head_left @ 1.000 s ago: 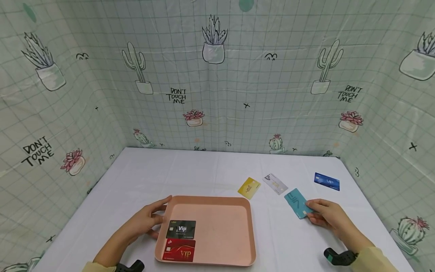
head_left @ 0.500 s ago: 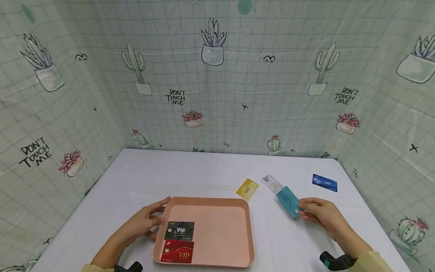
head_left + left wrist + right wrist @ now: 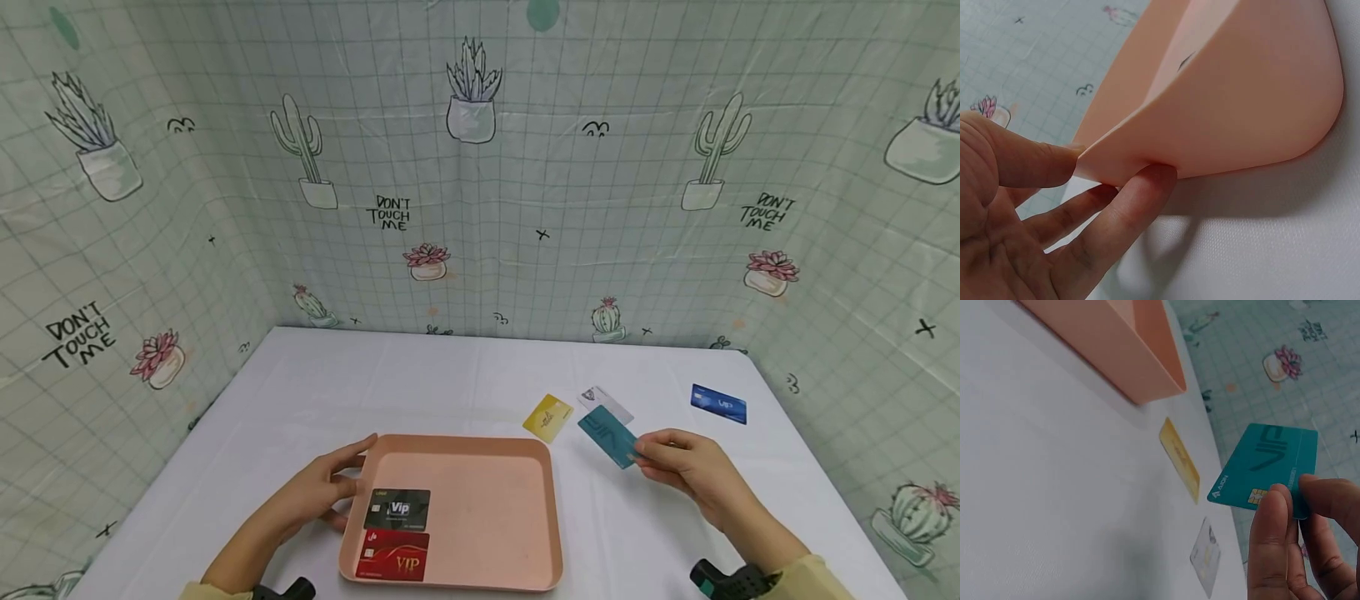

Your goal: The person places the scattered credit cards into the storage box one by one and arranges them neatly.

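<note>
The right hand [image 3: 693, 471] is pinching the teal card [image 3: 609, 436] up off the table [image 3: 420, 392], near the pink tray [image 3: 480, 575]. The left hand [image 3: 326, 492] is gripping the tray's corner. I think the card needs carrying over and setting beside the black card [image 3: 398, 509].

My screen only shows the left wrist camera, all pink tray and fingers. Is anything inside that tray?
Observer: Yes, two cards lie in the flat pink plastic tray: a black VIP card and a red VIP card beside it.
Operator: What's the other hand doing?
Observer: The right hand pinches a teal plastic card, held above the white table.
Operator: Any more cards?
Observer: Three lie on the table: a yellow card, a white card and a dark blue card.
</note>
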A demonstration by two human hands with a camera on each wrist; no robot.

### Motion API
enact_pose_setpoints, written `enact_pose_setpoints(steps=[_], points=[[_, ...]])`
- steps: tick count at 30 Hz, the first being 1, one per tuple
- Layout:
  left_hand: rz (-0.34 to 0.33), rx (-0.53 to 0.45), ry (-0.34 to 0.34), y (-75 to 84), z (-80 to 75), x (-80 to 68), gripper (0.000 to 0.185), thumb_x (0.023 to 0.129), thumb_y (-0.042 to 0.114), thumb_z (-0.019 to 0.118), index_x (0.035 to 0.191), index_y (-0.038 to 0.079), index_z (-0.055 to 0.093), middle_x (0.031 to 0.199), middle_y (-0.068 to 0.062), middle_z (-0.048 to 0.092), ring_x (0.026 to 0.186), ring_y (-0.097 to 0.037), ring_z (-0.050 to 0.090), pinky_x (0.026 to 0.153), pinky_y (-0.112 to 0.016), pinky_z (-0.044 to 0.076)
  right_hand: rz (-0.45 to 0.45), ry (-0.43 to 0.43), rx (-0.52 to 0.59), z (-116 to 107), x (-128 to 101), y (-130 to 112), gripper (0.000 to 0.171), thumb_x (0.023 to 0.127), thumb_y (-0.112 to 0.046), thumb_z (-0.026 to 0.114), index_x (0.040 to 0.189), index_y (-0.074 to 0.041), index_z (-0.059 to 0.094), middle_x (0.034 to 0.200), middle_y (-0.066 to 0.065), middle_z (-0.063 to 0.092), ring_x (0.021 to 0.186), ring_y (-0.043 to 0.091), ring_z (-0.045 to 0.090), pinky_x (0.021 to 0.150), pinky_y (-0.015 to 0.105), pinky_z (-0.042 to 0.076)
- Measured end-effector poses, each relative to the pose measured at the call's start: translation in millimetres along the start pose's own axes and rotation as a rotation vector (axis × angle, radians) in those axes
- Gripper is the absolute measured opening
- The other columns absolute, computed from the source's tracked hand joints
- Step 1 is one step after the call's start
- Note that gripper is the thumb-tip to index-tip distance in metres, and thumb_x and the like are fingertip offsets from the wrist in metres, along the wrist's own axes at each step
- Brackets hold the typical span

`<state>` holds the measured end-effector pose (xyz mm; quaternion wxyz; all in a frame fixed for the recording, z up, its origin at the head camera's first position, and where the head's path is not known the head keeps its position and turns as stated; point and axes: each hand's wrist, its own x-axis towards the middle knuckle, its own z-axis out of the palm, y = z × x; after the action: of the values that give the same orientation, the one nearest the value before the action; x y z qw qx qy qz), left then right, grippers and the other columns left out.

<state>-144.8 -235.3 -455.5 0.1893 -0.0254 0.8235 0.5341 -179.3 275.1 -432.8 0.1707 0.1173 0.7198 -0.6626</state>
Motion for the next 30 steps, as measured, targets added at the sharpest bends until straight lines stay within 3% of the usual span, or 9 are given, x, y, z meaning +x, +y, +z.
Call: enact_pose_setpoints(steps=[9,19,30], points=[[-0.005,-0.004,0.009,1.8,1.4,-1.3,0.076,0.089,0.001,0.062,0.161,0.013,0.039,0.149,-0.033,0.046,0.101,-0.026,0.067,0.062,-0.045,0.064,-0.077,0.011,-0.053,20.0,-0.7,-7.0,0.012,0.095,-0.012,0.074,0.101,-0.002,0.075,0.098,0.000,0.073,0.091,0.014,0.073,0.083,0.024,0.062],[-0.026,-0.004,0.035,2.1,3.1,-1.1,0.076,0.088,0.000,0.063,0.160,0.015,0.041,0.148,-0.030,0.049,0.102,-0.026,0.066,0.061,-0.045,0.064,-0.168,0.052,-0.195,47.1,1.5,1.9,0.022,0.090,-0.016,0.080,0.105,0.000,0.077,0.106,-0.002,0.073,0.095,0.011,0.065,0.085,0.025,0.058],[-0.012,-0.008,0.014,0.7,1.6,-3.0,0.075,0.090,0.002,0.063,0.161,0.013,0.039,0.149,-0.032,0.047,0.099,-0.026,0.066,0.062,-0.044,0.064,-0.236,0.068,-0.185,78.3,-5.2,2.7,0.022,0.084,-0.009,0.084,0.101,0.004,0.076,0.115,0.005,0.071,0.099,0.007,0.065,0.083,0.020,0.058]])
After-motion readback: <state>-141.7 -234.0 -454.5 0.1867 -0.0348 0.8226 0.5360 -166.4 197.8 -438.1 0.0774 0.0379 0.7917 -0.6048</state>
